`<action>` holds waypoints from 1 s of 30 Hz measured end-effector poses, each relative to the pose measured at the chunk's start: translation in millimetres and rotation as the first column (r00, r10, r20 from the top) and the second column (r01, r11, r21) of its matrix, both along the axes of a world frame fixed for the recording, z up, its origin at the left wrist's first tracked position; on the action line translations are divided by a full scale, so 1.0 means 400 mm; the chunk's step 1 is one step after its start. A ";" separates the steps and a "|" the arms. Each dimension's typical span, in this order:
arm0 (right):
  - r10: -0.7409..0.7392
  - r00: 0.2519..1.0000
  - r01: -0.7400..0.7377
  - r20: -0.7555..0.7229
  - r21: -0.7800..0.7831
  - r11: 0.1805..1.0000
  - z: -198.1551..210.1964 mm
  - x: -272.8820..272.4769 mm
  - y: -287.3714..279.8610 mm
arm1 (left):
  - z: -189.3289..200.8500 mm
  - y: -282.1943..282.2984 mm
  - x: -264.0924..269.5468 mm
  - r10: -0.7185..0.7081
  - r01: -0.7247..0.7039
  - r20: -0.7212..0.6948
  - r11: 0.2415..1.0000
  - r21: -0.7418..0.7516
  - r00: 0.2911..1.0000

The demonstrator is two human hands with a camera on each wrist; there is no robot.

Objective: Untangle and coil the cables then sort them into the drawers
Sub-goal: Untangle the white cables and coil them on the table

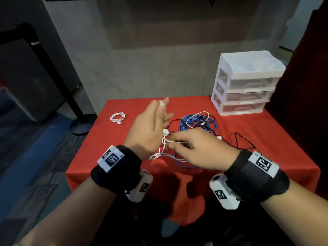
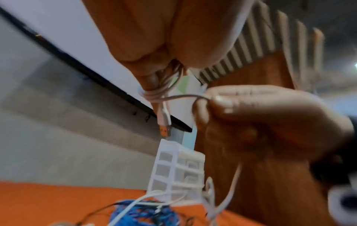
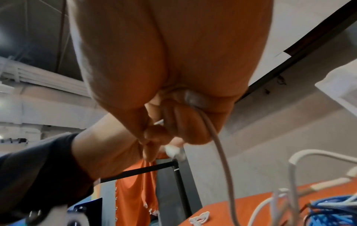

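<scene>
- Head view: above the red surface [image 1: 266, 139], the left hand [image 1: 150, 128] winds a white USB cable [image 1: 164, 150]; the drawer unit [image 1: 246, 82] waits at the far right.
- Left wrist view: left fingers [image 2: 148, 79] carry wrapped loops, plug dangling.
- Right wrist view: the right hand [image 3: 173, 76] pinches the cable; next, probably feeding slack for another wrap.

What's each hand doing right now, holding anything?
Left hand: holding the white cable, wound round its fingers.
Right hand: pinching the same white cable, feeding it toward the left.
</scene>
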State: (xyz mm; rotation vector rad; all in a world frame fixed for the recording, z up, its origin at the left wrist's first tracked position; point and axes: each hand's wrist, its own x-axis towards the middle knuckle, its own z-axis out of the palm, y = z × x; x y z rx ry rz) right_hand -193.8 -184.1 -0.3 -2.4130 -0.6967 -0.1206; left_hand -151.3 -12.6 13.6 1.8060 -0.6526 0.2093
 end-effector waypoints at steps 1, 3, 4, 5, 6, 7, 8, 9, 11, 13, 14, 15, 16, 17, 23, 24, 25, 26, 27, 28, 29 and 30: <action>-0.013 1.000 0.013 0.001 0.022 1.000 0.001 0.006 -0.007 | -0.011 0.000 0.004 0.018 -0.040 0.113 0.981 0.191 0.993; -0.007 1.000 0.005 0.026 0.063 0.998 0.006 0.020 -0.022 | -0.034 -0.007 0.009 0.010 -0.123 0.238 0.875 0.468 0.971; 0.006 0.998 -0.010 0.055 0.067 0.998 0.007 0.027 -0.030 | -0.038 -0.010 0.009 0.003 -0.111 0.209 0.854 0.507 0.978; 0.014 0.996 -0.019 0.088 0.059 0.998 0.010 0.035 -0.036 | -0.039 -0.011 0.010 -0.011 -0.067 0.153 0.867 0.494 0.988; 0.010 0.994 -0.016 0.112 0.052 0.999 0.009 0.045 -0.044 | -0.037 -0.010 0.012 -0.034 -0.006 0.082 0.892 0.452 0.996; 0.007 0.993 -0.014 0.120 0.055 0.998 0.008 0.054 -0.051 | -0.032 -0.010 0.016 -0.064 0.056 0.004 0.906 0.419 0.998; 0.009 0.993 -0.017 0.120 0.060 0.998 0.000 0.065 -0.058 | -0.022 -0.009 0.018 -0.091 0.105 -0.053 0.896 0.431 0.994; 0.020 0.992 -0.027 0.122 0.059 0.998 -0.008 0.074 -0.061 | -0.013 -0.008 0.021 -0.099 0.124 -0.076 0.864 0.489 0.992; 0.041 0.991 -0.047 0.127 0.049 0.998 -0.036 0.089 -0.062 | 0.005 -0.009 0.024 -0.090 0.089 -0.033 0.740 0.667 0.995; -0.006 0.989 0.000 0.149 0.036 0.999 -0.063 0.102 -0.067 | 0.017 -0.006 0.037 -0.070 -0.028 0.079 0.547 0.837 0.994; -0.068 0.985 0.064 0.161 0.031 0.998 -0.076 0.107 -0.075 | 0.022 -0.001 0.046 -0.071 -0.081 0.127 0.457 0.886 0.989; -0.136 0.977 0.133 0.163 0.030 0.991 -0.091 0.112 -0.087 | 0.024 0.009 0.055 -0.069 -0.102 0.142 0.406 0.908 0.987; -0.188 0.971 0.189 0.149 0.012 0.982 -0.107 0.116 -0.102 | 0.025 0.020 0.066 -0.059 -0.076 0.108 0.402 0.912 0.992; -0.208 0.969 0.214 0.135 -0.033 0.976 -0.122 0.117 -0.116 | 0.027 0.034 0.075 -0.049 -0.016 0.042 0.433 0.901 0.998; -0.283 0.956 0.292 0.081 -0.132 0.947 -0.180 0.145 -0.190 | 0.057 0.134 0.132 0.030 0.056 -0.120 0.751 0.657 0.992; -0.322 0.945 0.328 0.065 -0.147 0.933 -0.188 0.155 -0.209 | 0.065 0.155 0.145 0.058 0.029 -0.130 0.812 0.582 0.990; -0.352 0.935 0.354 0.042 -0.149 0.923 -0.199 0.162 -0.228 | 0.072 0.174 0.154 0.087 0.000 -0.147 0.861 0.509 0.985; -0.369 0.929 0.367 0.013 -0.136 0.920 -0.205 0.165 -0.244 | 0.075 0.189 0.161 0.111 -0.022 -0.171 0.891 0.454 0.979; -0.368 0.930 0.366 0.001 -0.114 0.924 -0.215 0.165 -0.258 | 0.073 0.199 0.162 0.125 -0.031 -0.199 0.907 0.421 0.972; -0.363 0.932 0.362 0.001 -0.091 0.928 -0.217 0.163 -0.263 | 0.068 0.203 0.161 0.126 -0.025 -0.228 0.915 0.402 0.965; -0.354 0.935 0.354 0.011 -0.071 0.933 -0.218 0.163 -0.259 | 0.061 0.204 0.158 0.116 -0.008 -0.265 0.927 0.375 0.957; -0.351 0.936 0.352 0.023 -0.055 0.934 -0.211 0.160 -0.247 | 0.054 0.202 0.155 0.098 0.012 -0.313 0.944 0.331 0.945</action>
